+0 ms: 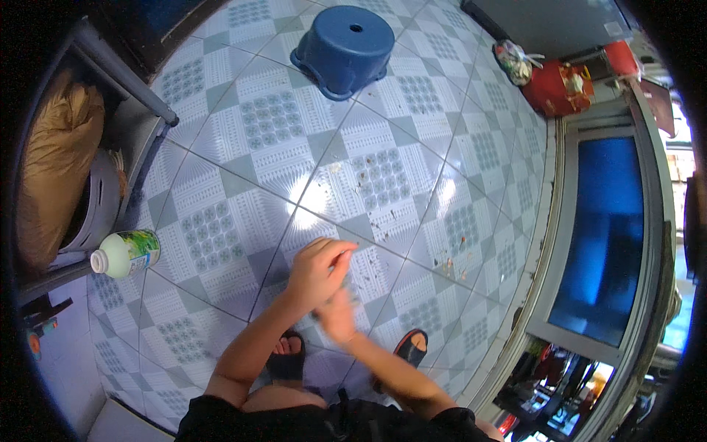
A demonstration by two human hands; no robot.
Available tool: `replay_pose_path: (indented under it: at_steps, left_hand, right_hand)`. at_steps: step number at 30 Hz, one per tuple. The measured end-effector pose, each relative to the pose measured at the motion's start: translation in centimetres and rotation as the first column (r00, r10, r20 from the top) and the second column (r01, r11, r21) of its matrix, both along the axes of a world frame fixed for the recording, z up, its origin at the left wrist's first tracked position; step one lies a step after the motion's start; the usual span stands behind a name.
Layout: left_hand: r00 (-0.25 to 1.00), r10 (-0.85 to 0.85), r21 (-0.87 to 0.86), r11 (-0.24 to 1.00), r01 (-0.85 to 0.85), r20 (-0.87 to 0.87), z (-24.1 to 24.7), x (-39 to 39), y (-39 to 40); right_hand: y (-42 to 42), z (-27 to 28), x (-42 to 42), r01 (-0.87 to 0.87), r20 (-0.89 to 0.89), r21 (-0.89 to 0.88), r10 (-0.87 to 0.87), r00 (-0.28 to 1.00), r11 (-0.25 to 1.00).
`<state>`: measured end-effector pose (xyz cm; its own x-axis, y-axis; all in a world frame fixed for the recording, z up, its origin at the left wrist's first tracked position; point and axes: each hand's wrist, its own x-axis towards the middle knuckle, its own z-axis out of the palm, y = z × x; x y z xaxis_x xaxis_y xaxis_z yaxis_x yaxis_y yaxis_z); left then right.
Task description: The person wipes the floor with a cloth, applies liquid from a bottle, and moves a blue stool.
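Note:
My left hand (320, 271) is held out above the tiled floor (237, 204), with its fingers bent and their tips close to the thumb. Whether anything small is pinched there cannot be made out. Just below it, my right hand (338, 317) is blurred by motion and partly covered by the left hand and wrist. A small greyish-green patch shows beside the right hand, too smeared to identify. Crumbs and food scraps (450, 266) lie scattered on the tiles ahead and to the right of both hands.
An upturned blue plastic stool (353, 50) stands ahead. On the left, a plastic bottle (130, 253) is near a metal rack (127, 119) holding a brown bag (61, 160). Right are a red bag (552, 91), a knotted plastic bag (513, 62) and a glass-panelled cabinet (599, 237). My sandalled feet (287, 353) are below.

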<state>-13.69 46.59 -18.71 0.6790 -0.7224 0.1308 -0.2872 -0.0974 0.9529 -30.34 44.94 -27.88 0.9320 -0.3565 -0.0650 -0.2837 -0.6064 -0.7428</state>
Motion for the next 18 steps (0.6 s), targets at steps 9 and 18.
replay_pose_path:
  at_steps: [9, 18]
  left_hand:
    - [0.932, 0.225, 0.074, 0.964, -0.255, 0.283, 1.4, 2.4, 8.8]
    - [0.994, 0.093, 0.381, 0.918, -0.107, 0.054, 1.4, -0.4, 10.3]
  right_hand:
    - [6.7, -4.6, 15.7, -0.627, -0.083, -0.376, 0.649, 0.756, 0.682]
    - [-17.6, -3.4, 21.3, 0.120, 0.051, -0.544, -0.110, 0.993, 0.830]
